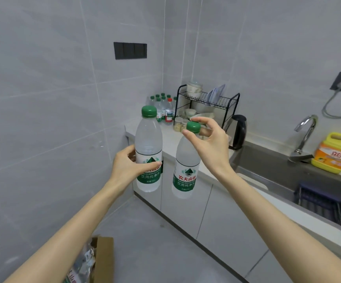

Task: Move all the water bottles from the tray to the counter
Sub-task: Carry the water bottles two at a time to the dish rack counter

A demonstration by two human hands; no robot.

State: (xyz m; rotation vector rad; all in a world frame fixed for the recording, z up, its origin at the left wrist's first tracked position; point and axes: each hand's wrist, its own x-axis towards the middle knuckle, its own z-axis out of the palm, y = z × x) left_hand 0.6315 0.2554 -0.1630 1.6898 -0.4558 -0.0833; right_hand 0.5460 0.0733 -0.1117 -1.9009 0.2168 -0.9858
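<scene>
I carry two clear water bottles with green caps and green labels in the air in front of the white counter (166,137). My left hand (127,166) grips the left bottle (148,152) around its middle, upright. My right hand (211,144) pinches the right bottle (186,172) by its green cap, so it hangs slightly tilted. Several more bottles (162,108) stand grouped in the counter's far corner, most green-capped and one red-capped. A cardboard tray (103,260) with torn plastic wrap shows at the bottom edge on the floor.
A black dish rack (206,103) with bowls and plates stands next to the corner bottles. A black kettle (238,131) sits beside the steel sink (271,166) with its tap (306,135). Yellow detergent (333,153) stands at the right. A dark basket (320,199) lies in the sink.
</scene>
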